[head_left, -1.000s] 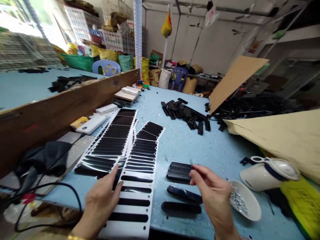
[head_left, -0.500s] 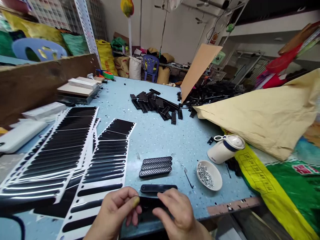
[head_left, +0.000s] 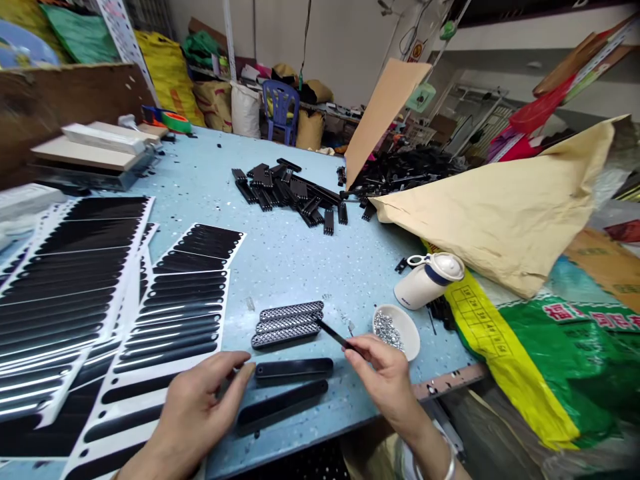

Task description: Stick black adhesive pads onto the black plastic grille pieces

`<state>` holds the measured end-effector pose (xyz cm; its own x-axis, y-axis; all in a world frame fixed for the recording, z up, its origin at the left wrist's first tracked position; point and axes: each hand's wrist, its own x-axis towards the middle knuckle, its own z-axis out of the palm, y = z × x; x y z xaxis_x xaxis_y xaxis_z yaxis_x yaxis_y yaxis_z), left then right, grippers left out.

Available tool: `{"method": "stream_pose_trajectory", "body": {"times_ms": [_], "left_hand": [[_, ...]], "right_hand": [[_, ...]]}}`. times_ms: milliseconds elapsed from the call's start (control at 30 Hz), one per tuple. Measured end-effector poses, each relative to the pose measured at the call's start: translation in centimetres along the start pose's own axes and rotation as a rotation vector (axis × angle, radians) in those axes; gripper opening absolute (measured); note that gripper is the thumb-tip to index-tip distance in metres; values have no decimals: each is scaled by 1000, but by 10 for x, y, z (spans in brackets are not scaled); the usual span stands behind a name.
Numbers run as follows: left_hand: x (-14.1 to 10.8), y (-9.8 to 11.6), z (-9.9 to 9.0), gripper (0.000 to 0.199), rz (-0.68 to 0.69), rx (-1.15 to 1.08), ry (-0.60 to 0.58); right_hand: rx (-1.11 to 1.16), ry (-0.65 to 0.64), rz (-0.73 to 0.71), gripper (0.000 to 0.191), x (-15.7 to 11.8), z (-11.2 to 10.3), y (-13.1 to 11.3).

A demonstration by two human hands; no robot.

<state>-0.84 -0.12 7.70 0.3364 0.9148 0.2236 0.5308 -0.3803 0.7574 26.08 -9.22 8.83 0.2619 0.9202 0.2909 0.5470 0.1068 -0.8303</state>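
Observation:
My right hand pinches a slim black stick-like tool, its far tip at the right end of a group of textured black strips. My left hand has thumb and forefinger nearly together at the left end of a smooth black bar; anything between those fingertips is hidden. Closer to the table edge lies a second long black bar, slightly slanted, touched by neither hand. A white bowl of small shiny metal pieces stands just beyond my right hand.
Sheets of black adhesive-looking strips cover the left of the blue table. A pile of black parts lies farther back. On the right are a white lidded cup, brown paper and a green-yellow sack.
The black bar that was between my hands now lies on the table. My right hand has moved right and picked up the slim black tool. The camera view has shifted.

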Motion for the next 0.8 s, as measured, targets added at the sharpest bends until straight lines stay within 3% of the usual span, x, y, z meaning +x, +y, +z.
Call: {"method": "stream_pose_trajectory", "body": {"times_ms": [100, 200, 400, 533, 667, 800], "left_hand": [[5, -1, 8, 20, 93, 77, -154], [5, -6, 9, 25, 71, 134, -229], [13, -23, 7, 31, -30, 167, -28], [24, -19, 9, 24, -10, 107, -78], [25, -11, 6, 20, -81, 46, -155], [20, -10, 4, 26, -161, -31, -115]], "right_hand": [[55, -87, 67, 12, -2, 16, 6], [62, -142, 50, 10, -2, 27, 2], [8, -9, -84, 14, 29, 33, 11], [-48, -56, -139, 11, 38, 38, 18], [-93, -183, -183, 11, 30, 28, 16], [-115, -222, -231, 15, 30, 15, 16]]}}
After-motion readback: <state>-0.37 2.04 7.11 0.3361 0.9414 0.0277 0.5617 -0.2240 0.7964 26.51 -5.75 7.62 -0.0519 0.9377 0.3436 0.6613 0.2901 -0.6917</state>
